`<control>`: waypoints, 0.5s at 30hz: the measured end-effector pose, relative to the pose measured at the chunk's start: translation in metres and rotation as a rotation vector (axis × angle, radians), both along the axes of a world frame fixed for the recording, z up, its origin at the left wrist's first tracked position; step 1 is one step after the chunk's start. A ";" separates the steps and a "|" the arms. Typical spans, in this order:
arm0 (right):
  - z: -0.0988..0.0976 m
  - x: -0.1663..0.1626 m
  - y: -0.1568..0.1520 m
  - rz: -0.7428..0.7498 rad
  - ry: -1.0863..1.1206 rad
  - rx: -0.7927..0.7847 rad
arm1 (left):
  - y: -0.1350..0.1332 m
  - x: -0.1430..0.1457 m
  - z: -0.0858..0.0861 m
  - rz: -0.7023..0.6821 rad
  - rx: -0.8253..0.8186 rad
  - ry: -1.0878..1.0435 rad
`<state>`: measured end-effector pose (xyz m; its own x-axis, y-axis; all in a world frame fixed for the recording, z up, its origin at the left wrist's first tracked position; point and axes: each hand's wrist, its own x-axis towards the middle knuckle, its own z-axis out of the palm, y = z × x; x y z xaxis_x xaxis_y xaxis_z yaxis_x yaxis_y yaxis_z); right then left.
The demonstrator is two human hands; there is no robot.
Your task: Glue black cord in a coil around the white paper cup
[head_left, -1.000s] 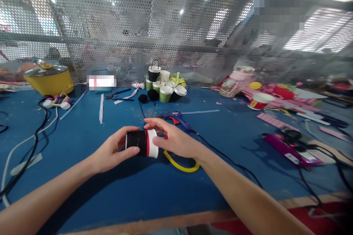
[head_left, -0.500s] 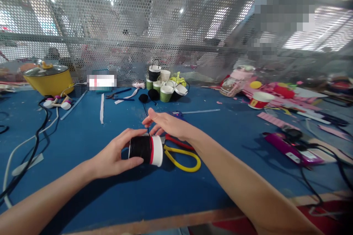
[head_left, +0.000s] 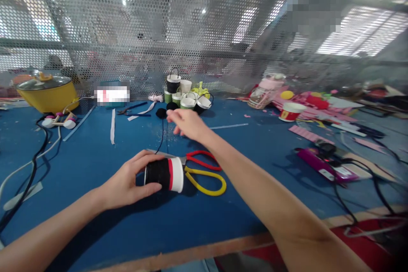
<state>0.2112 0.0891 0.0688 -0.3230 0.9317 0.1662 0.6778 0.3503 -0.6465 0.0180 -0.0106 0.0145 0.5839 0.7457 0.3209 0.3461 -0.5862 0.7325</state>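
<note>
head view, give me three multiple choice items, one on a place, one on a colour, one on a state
1. Where do the scissors lie?
A. just right of the cup
B. inside the yellow pot
C. against the mesh wall

2. What colour is the wrap on the cup under the left hand?
A. green
B. black
C. pink

3. How is that cup placed?
A. standing upright
B. stacked on other cups
C. lying on its side

Answers: 1 A, the red and yellow handles rest on the blue table beside the cup's white rim. 2 B, black covers the body, with a red band near the rim. 3 C, its rim faces sideways while the left hand grips it and the right hand reaches away, open.
</note>
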 end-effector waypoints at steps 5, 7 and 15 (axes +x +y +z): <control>-0.009 0.074 0.015 -0.292 -0.285 0.052 | 0.002 -0.003 0.000 0.093 0.029 0.038; -0.020 0.088 0.011 -0.284 -0.344 -0.025 | 0.004 -0.004 -0.001 0.135 0.044 0.033; -0.047 0.082 0.001 -0.360 -0.278 -0.085 | 0.008 -0.006 -0.005 0.192 0.070 0.024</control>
